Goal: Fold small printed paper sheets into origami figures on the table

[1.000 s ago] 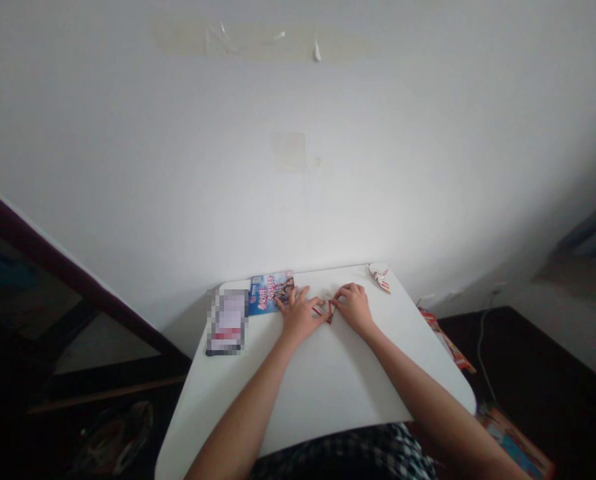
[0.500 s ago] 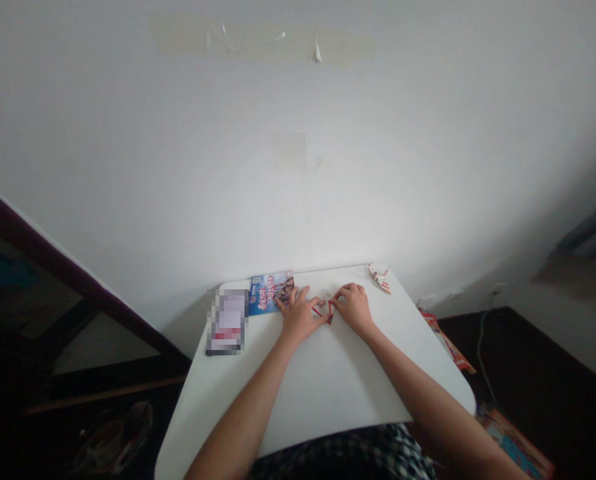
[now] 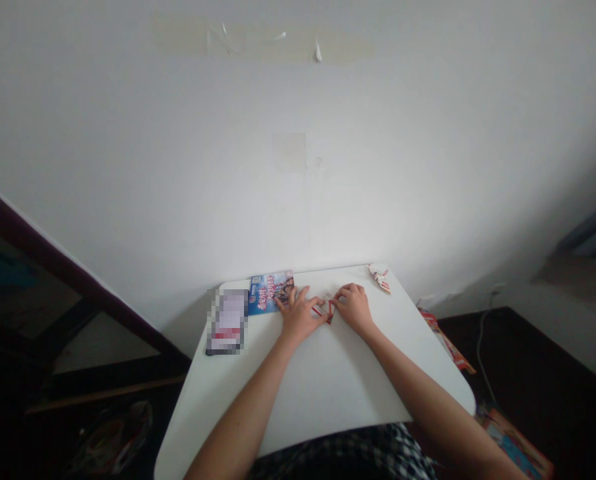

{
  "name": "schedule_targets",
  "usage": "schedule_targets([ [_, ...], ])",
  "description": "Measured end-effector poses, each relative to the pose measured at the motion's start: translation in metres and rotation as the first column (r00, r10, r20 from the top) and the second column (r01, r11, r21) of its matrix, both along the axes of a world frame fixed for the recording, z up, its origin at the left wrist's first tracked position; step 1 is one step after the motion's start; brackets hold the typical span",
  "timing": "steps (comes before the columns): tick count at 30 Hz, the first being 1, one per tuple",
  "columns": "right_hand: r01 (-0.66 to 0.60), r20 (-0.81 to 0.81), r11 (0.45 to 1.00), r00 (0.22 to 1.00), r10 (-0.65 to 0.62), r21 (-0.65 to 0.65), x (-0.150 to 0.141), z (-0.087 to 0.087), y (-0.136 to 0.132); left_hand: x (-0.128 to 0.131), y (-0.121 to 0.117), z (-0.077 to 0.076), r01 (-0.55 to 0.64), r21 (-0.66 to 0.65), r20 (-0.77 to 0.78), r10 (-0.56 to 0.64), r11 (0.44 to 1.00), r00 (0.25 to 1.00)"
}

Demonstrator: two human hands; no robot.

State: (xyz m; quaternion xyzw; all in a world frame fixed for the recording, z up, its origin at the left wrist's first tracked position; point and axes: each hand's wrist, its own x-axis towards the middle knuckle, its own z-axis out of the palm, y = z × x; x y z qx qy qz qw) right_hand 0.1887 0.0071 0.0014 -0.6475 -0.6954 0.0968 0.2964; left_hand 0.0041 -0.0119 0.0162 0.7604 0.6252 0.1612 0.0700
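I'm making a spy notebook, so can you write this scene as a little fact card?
Table: white table, against a wall
Left hand: left hand, fingers spread, thumb at a small red-and-white piece
Right hand: right hand, fingertips at the same piece
Grip: too small to tell
Far left: phone-like thing, pixelated
Beside it: blue printed leaflet
Far right corner: crumpled-looking white-and-red paper

Red-and-white paper piece (image 3: 330,309), small, between fingers (image 3: 340,301)
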Motion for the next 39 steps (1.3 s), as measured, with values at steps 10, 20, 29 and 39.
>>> schedule_targets([
  [10,0.008,0.027,1.000,1.000,-0.008,0.007,-0.001,0.000,0.000,0.000,0.001,0.000,0.004,-0.006,0.000,-0.004,1.000,1.000],
  [20,0.010,0.039,1.000,0.999,-0.010,-0.005,-0.002,0.002,0.000,0.001,0.001,0.000,0.012,-0.012,-0.014,-0.012,1.000,1.000],
  [29,0.015,0.016,1.000,1.000,-0.015,0.004,-0.001,-0.004,0.002,0.000,0.001,-0.001,0.074,0.045,-0.011,-0.074,0.996,0.997],
  [39,0.002,-0.073,0.999,0.997,0.001,0.040,0.008,-0.013,0.008,0.000,0.001,0.001,0.045,0.033,-0.024,-0.044,0.998,0.999],
])
